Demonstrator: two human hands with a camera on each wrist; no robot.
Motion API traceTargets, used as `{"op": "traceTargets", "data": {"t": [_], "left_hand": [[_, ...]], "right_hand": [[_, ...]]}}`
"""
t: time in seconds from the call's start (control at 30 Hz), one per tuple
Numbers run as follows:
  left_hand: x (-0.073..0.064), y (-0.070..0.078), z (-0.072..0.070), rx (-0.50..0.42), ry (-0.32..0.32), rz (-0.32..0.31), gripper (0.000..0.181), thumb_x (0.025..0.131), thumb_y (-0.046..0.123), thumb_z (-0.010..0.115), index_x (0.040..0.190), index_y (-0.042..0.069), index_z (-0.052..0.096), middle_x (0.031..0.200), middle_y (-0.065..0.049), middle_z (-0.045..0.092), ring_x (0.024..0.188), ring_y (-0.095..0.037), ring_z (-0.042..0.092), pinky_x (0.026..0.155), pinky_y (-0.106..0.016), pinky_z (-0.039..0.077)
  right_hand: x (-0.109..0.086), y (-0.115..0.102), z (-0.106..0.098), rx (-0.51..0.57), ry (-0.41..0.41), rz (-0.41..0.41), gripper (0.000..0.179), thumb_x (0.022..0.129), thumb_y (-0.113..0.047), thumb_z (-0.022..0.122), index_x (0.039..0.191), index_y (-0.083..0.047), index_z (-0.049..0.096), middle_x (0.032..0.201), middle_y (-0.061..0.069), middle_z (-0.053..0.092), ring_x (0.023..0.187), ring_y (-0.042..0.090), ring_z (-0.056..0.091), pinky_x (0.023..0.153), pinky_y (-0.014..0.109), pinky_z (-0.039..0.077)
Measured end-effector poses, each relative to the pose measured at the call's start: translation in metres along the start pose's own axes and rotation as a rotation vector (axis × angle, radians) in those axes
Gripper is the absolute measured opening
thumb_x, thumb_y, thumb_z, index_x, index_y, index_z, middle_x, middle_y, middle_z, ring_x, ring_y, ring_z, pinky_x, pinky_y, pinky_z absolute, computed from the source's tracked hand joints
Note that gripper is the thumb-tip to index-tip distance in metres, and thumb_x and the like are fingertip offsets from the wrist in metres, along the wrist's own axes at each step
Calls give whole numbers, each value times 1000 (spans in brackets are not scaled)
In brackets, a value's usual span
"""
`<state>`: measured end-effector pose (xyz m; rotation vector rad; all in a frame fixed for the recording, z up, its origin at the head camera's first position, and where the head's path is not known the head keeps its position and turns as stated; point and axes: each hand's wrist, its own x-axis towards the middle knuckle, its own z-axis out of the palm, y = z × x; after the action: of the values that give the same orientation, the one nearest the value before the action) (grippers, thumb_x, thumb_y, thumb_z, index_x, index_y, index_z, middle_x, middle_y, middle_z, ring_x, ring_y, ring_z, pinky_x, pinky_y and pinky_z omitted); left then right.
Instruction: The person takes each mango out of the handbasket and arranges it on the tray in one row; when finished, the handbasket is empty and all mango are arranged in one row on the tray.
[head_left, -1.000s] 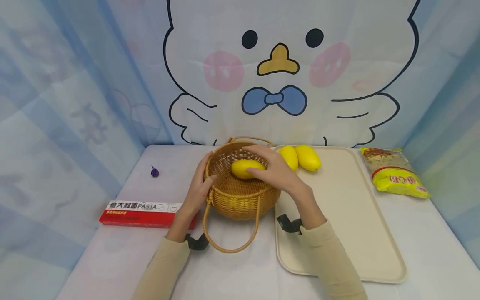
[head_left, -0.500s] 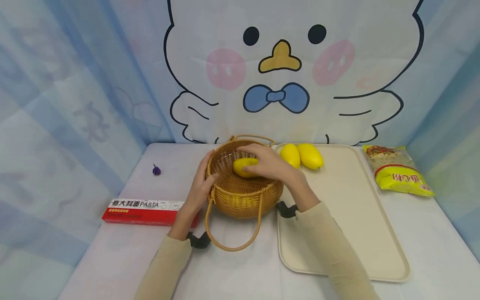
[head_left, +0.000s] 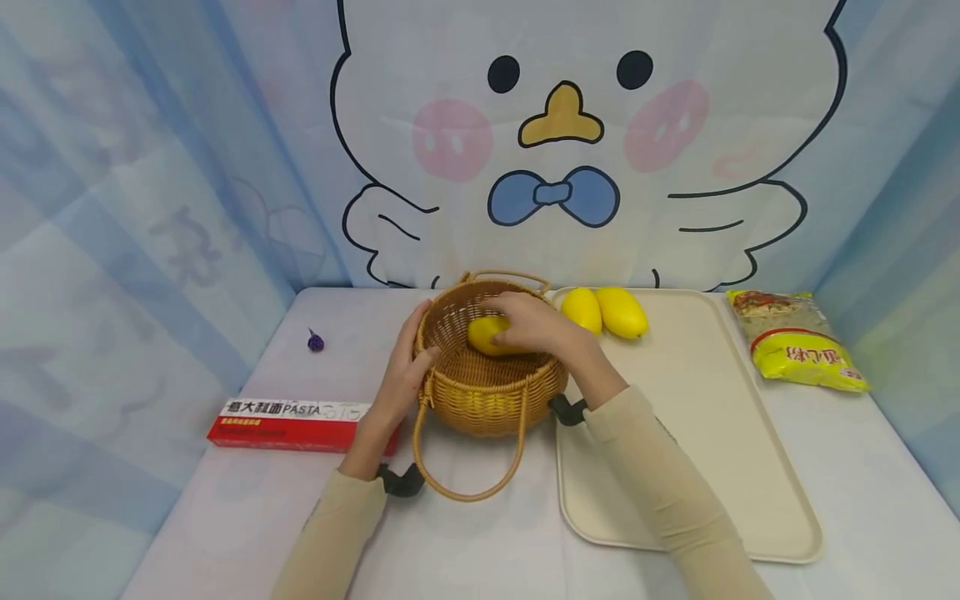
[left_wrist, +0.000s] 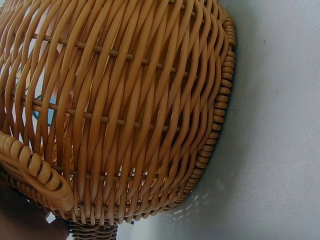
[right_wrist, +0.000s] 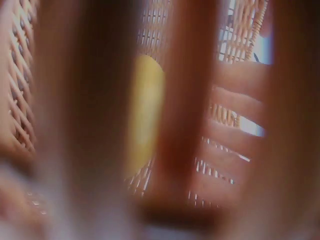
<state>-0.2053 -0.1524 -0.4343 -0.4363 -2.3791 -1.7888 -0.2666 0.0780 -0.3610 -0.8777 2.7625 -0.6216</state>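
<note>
A round wicker basket (head_left: 480, 404) stands in the middle of the table, its near handle hanging down in front. My left hand (head_left: 401, 379) grips its left rim, thumb over the edge and fingers along the outside. In the left wrist view the woven wall (left_wrist: 125, 90) fills most of the picture. Inside the basket lies a yellow mango (head_left: 486, 335). My right hand (head_left: 528, 323) reaches in over the right rim and holds the mango, thumb on the near side and fingers beyond it. In the right wrist view the mango (right_wrist: 146, 115) shows partly behind blurred dark strips.
Two more mangoes (head_left: 602, 312) lie at the far left corner of a cream tray (head_left: 690, 433). A yellow food bag (head_left: 798, 342) lies right of the tray. At left are a red and white pasta box (head_left: 285, 425) and a small purple ball (head_left: 316, 342).
My right hand has moved lower and further into the basket, covering more of the mango. The left hand keeps its grip on the rim.
</note>
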Motion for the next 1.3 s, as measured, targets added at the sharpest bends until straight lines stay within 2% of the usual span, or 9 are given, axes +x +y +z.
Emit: {"op": "traceTargets", "data": {"t": [0.07,0.23,0.47,0.57,0.8,0.93,1.13,1.3], "left_hand": [[1,0,0,2,-3,3,71,94,21,47,159,30,21,165,7,20,152,-20,23,124,-51,21],[2,0,1,12,-1,8,70,93,22,47,157,37,21,164,9,21,151,-19,25,123,-50,23],[2,-1,0,5,1,11,70,93,22,47,157,37,22,165,8,21,151,-20,23,124,-51,21],[2,-2,0,-1,3,5,70,93,22,48,156,38,22,164,9,21,151,-19,23,124,-50,21],[1,-3,-1,-10,4,13,70,93,21,47,158,30,22,165,6,20,152,-21,23,124,-51,20],[1,-3,-1,-9,2,21,70,94,20,47,158,31,22,165,5,20,152,-22,22,124,-51,19],[1,-3,-1,-1,5,19,70,93,21,47,158,33,22,165,6,21,152,-21,22,124,-50,20],[1,-3,0,1,2,24,70,93,20,47,158,31,21,166,3,20,152,-23,22,124,-52,20]], "right_hand": [[0,0,1,-2,-13,21,58,91,-18,67,146,-11,51,150,10,50,144,31,41,120,48,32],[0,-2,4,-54,-73,70,57,92,-17,63,148,-13,49,150,10,51,143,31,42,119,48,33],[3,-2,7,-120,-134,99,61,91,-18,64,149,-16,47,155,10,45,148,31,35,122,48,28],[3,-3,8,-130,-142,104,60,90,-20,65,148,-17,48,156,11,43,149,32,32,122,50,27],[4,-3,9,-145,-127,107,54,94,-24,61,147,-17,51,161,16,31,149,36,30,123,50,26],[2,-4,9,-134,-126,115,56,93,-21,62,147,-17,50,163,15,29,150,35,28,124,49,23],[0,-5,8,-133,-140,111,56,93,-17,60,147,-19,49,157,12,41,149,33,31,124,48,23],[-1,-6,9,-140,-207,112,57,91,-12,61,146,-20,50,151,7,49,144,30,39,121,48,29]]}}
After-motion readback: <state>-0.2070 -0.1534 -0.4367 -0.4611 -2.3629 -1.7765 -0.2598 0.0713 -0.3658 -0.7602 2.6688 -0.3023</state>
